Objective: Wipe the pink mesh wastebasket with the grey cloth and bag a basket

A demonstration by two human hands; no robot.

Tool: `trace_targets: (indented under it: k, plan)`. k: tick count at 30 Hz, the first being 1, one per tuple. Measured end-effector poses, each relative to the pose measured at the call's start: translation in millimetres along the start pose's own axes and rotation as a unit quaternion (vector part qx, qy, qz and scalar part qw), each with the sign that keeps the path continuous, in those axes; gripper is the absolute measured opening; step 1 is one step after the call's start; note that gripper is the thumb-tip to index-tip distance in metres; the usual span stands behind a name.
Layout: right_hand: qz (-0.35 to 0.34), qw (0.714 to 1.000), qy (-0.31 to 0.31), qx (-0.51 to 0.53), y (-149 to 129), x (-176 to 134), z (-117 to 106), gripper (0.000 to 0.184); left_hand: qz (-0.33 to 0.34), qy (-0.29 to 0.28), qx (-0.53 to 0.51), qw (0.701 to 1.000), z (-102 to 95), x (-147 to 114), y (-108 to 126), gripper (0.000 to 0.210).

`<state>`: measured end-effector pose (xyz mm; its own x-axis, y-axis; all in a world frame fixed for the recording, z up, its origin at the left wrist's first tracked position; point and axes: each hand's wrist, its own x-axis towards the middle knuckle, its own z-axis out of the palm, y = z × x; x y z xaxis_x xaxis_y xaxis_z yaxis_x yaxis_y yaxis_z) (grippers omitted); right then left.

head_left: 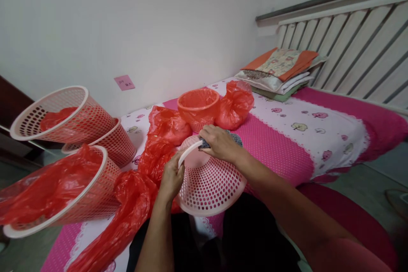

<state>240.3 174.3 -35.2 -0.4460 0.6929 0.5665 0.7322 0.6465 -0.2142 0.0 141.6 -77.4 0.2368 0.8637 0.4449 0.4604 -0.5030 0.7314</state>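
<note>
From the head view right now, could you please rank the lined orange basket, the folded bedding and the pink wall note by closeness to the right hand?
1. Lined orange basket, just behind the right hand.
2. Pink wall note, up left.
3. Folded bedding, far right by the headboard.

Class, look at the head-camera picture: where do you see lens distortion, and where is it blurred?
Head view: the headboard slats fan and bend toward the right edge; the near basket at the left looks stretched and soft; the left hand and right hand are fairly sharp.

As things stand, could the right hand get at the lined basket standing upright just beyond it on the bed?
Probably yes. The right hand rests on the base of the overturned basket, and the lined basket stands just behind it with nothing between. The hand does hold a grey cloth, though.
</note>
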Motion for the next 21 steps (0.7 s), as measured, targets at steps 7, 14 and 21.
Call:
trace_targets:
  k: [7,14,21]
  plan:
    - [-0.002,1.000,-0.008,-0.007,13,9,5,0.019,-0.045,0.019,-0.027,0.998,2.5,0,-7,0.049]
    - [0.111,0.990,0.049,0.076,29,-7,10,0.024,-0.078,0.026,-0.046,0.996,0.4,1,-15,0.047]
    - [0.223,0.955,0.104,0.166,40,-22,19,0.027,-0.091,0.034,-0.056,0.994,2.2,2,-20,0.049]
